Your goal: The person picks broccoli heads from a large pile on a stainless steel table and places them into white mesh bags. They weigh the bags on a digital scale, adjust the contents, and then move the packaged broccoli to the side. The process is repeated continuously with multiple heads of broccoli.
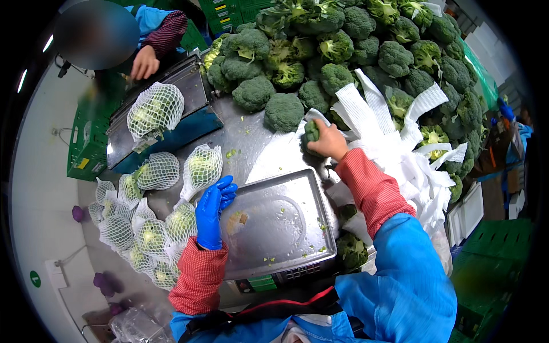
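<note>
My right hand (329, 140), bare, grips a small broccoli head (311, 136) at the near edge of a large broccoli pile (315, 96). White foam net sleeves (399, 163) lie heaped just right of that hand. My left hand (211, 216), in a blue glove, hovers at the left rim of a shallow metal tray (266, 223). It holds nothing, its fingers slightly curled. Only green crumbs and a brown spot show on the tray. Broccoli heads in white foam nets (152, 231) are grouped left of my gloved hand, and one netted head (202, 166) lies just beyond it.
A co-worker's hand (145, 63) is behind a metal machine (169, 124) with a netted broccoli (156, 107) on top. Green crates (88, 137) stand at the left, more crates (489, 266) at the right. Loose broccoli (351, 251) sits beside the tray's right edge. Purple vegetables (103, 283) lie lower left.
</note>
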### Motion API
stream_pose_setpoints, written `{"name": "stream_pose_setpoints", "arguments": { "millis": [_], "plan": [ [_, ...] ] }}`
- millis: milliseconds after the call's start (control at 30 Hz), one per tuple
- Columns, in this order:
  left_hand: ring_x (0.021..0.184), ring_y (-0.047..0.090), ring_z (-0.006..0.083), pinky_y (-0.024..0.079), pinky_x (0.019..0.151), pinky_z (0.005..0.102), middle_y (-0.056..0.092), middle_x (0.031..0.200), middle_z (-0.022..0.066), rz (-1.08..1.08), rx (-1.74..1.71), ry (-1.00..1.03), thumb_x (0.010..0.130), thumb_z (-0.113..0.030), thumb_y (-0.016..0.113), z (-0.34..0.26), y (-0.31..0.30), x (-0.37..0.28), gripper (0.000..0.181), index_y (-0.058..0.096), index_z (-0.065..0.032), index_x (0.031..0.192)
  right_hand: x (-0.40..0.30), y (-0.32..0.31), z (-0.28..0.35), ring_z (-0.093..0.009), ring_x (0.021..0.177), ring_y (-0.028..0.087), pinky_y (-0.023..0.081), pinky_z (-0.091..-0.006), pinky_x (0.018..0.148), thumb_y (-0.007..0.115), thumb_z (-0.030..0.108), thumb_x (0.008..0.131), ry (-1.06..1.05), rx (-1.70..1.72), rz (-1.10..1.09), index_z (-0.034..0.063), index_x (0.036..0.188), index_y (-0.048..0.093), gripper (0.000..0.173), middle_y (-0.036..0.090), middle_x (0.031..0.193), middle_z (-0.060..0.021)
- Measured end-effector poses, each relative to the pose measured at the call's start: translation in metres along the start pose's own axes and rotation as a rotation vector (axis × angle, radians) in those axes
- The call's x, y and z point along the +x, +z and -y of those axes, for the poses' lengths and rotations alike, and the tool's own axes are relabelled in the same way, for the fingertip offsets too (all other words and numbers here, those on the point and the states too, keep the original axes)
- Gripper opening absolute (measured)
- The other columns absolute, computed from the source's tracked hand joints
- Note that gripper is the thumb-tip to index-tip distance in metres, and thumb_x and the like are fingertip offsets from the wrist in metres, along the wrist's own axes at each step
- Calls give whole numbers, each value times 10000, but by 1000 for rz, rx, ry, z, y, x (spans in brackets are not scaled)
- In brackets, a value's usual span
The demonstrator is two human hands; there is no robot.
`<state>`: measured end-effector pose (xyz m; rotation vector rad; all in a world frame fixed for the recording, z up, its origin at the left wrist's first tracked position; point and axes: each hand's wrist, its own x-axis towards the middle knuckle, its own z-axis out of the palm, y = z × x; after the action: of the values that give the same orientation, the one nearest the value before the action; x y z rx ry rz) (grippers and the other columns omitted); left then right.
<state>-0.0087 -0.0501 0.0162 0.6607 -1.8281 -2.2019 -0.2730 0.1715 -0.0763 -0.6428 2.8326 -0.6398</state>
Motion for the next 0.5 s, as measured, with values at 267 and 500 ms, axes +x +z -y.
{"name": "stream_pose_setpoints", "arguments": {
  "millis": [267,500],
  "plan": [
    [901,576,145,449,846,268,608,1028,105,-216,-48,34,937,-280,414,10,-7,-42,421,496,43,1193,-102,-88,74,-336,795,555,497,-386,652,669,265,634,-451,184,-21,179,1292,394,719,470,1001,-238],
    [900,578,136,451,843,265,607,1005,88,-166,51,49,939,-288,409,-1,15,-50,415,510,32,1183,-156,-78,87,-318,887,513,416,-400,744,749,412,596,-756,178,-22,102,1290,398,837,471,1036,-185]
  ]
}}
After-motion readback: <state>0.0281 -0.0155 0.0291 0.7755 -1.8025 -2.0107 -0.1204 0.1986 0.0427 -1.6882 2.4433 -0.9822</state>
